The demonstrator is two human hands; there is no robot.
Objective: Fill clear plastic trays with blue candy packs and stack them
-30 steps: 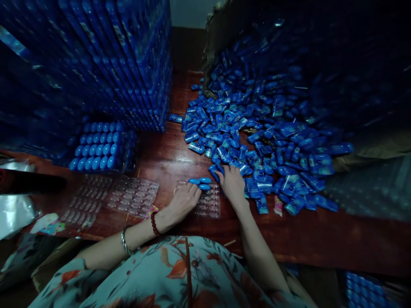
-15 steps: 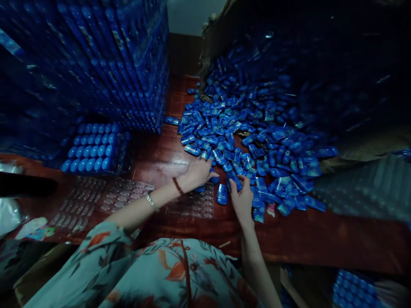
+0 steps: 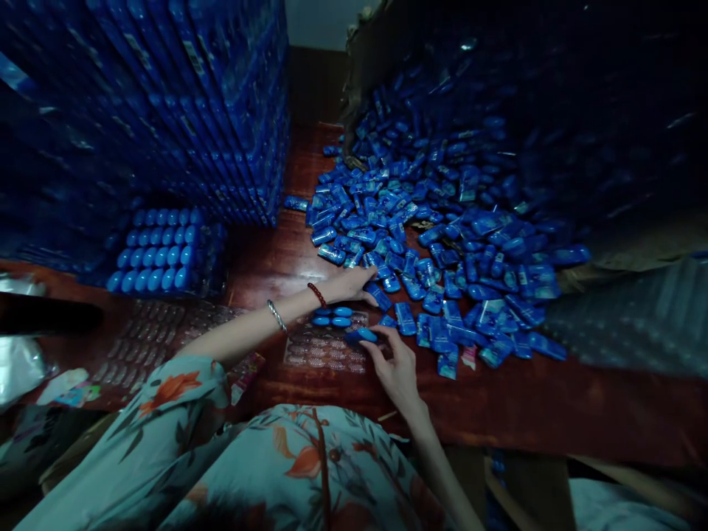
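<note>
The blue packet [image 3: 361, 335] is pinched in the fingers of the right hand [image 3: 399, 369], projecting leftward from their tips, long axis roughly sideways, over the right edge of the clear tray [image 3: 324, 355]. The left hand [image 3: 351, 285] reaches past the tray to a loose packet [image 3: 379, 297] by the pile [image 3: 387, 214]; whether its fingers grip, I can't tell in this dimness. Half a second ago the right hand was at the pile's edge.

At the bottom, a pale green shirt [image 3: 276, 472] with orange flowers; mid-frame, red beads [image 3: 317, 294] and silver bangle [image 3: 276, 315].
</note>
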